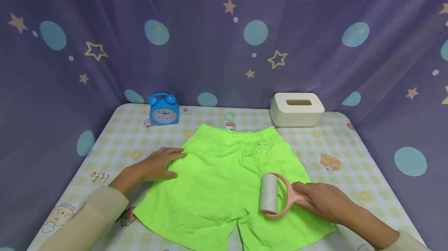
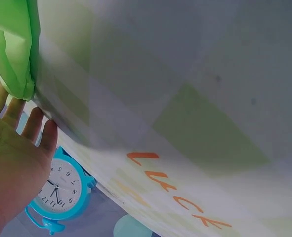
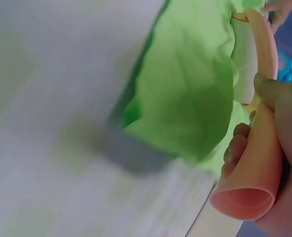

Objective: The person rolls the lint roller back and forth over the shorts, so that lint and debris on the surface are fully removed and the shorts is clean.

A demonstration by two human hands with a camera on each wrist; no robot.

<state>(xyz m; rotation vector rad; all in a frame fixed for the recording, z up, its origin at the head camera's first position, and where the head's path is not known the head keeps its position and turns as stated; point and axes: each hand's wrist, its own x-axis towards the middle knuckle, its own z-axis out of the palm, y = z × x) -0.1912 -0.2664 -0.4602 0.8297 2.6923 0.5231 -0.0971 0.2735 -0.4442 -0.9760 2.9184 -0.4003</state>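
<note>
Bright green shorts [image 1: 210, 173] lie spread flat on the table, waistband toward the back. My right hand [image 1: 327, 200] grips the handle of a pink lint roller [image 1: 290, 198], its pale roll lying over the right leg of the shorts. In the right wrist view the fingers and thumb wrap the hollow-ended handle [image 3: 259, 163]. My left hand [image 1: 157, 165] rests at the left side edge of the shorts with its fingers extended. The left wrist view shows those fingers [image 2: 34, 123] spread beside the green cloth [image 2: 12, 39].
A blue alarm clock [image 1: 164, 110] stands at the back left, and a cream tissue box [image 1: 297, 110] at the back right. Between them lies a small green ring [image 1: 229, 116]. The checked tablecloth [image 1: 336, 138] covers the table, with a purple starry curtain [image 1: 203, 48] around it.
</note>
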